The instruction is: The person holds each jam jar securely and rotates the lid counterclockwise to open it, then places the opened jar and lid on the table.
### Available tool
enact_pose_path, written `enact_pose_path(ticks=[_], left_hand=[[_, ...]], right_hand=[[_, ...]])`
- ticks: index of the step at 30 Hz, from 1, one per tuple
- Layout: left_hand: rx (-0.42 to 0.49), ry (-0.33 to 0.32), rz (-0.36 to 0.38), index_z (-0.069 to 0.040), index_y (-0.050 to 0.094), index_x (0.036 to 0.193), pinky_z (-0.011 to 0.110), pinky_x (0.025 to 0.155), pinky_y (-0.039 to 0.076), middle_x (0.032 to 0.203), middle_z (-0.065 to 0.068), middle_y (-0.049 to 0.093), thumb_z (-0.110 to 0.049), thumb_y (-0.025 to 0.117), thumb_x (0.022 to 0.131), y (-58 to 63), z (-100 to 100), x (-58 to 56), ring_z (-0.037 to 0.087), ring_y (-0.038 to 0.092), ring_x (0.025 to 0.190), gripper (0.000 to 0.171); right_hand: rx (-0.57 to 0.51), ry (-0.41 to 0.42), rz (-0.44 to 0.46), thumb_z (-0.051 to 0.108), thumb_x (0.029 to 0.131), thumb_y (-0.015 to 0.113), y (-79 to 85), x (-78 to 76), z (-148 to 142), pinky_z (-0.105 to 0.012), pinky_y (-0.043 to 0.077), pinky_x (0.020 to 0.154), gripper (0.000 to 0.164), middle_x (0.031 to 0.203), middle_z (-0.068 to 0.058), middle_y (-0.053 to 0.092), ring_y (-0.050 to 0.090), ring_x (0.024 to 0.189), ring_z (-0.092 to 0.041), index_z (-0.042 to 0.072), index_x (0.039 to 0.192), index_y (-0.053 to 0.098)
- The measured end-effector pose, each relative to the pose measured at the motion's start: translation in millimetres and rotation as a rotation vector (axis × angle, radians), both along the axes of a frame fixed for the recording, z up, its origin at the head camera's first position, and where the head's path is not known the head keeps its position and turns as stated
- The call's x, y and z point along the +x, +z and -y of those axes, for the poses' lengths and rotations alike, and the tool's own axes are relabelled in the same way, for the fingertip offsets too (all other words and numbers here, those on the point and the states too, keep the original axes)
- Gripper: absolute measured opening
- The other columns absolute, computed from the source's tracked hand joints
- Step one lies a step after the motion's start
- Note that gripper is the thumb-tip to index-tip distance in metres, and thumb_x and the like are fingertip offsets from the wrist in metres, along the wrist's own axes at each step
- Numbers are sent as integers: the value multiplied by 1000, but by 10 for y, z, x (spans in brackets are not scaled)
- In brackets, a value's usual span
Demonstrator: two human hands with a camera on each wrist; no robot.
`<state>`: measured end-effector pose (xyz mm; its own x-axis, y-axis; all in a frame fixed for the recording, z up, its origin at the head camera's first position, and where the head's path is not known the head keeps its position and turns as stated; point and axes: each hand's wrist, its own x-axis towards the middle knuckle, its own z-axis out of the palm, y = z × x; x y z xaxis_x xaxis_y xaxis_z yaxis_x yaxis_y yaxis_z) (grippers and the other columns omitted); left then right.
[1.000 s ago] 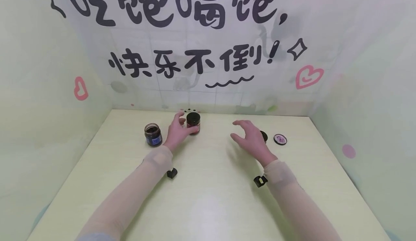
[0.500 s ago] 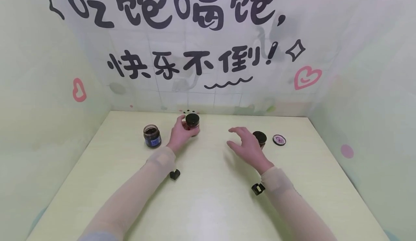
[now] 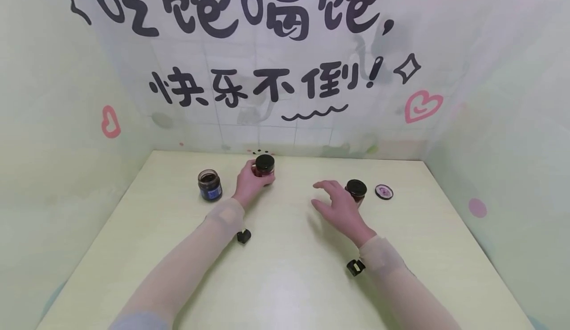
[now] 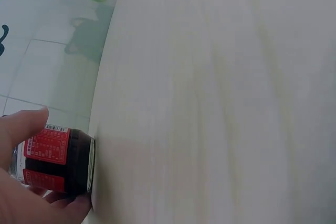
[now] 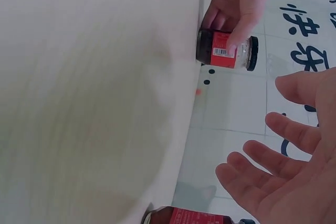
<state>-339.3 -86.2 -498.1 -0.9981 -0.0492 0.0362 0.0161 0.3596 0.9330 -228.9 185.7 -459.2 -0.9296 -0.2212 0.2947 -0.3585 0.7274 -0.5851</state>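
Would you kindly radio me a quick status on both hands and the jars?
Left hand gripping red-labelled jar, lid on. Right hand holding nothing, beside second lidded jar. Possible obstacle: uncapped blue-labelled jar near left hand.

pale table (image 3: 285, 260) below a white wall (image 3: 311, 134) with black lettering (image 3: 273, 86)

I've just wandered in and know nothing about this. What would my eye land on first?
Most likely the big black Chinese lettering across the back wall. Below it, near the far edge of the table, the left hand grips a red-labelled jar, while the right hand is open near another black-lidded jar. Farther left stands an uncovered blue-labelled jar.
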Motion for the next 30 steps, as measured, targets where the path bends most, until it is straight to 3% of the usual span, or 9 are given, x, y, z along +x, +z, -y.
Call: enact_pose_path(ticks=[13,22,30], left_hand=[[-39,30,-45,-8,62,121,47,106,40,121,12,67,-23,89,77,9,-56,5,30,59,118,55],[-2,29,-17,-9,64,124,45,109,37,123,10,68,-21,91,74,32,-35,53,28,59,120,58],[-15,18,-41,-11,65,123,45,106,41,119,8,69,-21,91,73,85,44,181,26,61,115,57]], right_hand=[[0,41,-27,29,95,71,-54,68,-29,-47,48,98,39,131,-4,59,57,121,-23,13,129,64],[19,42,-53,25,93,73,-94,92,-36,-44,48,98,36,127,-1,61,58,120,-21,16,127,65],[30,95,-36,30,95,71,-66,197,12,-42,45,103,39,131,2,58,55,124,-18,17,131,62]])
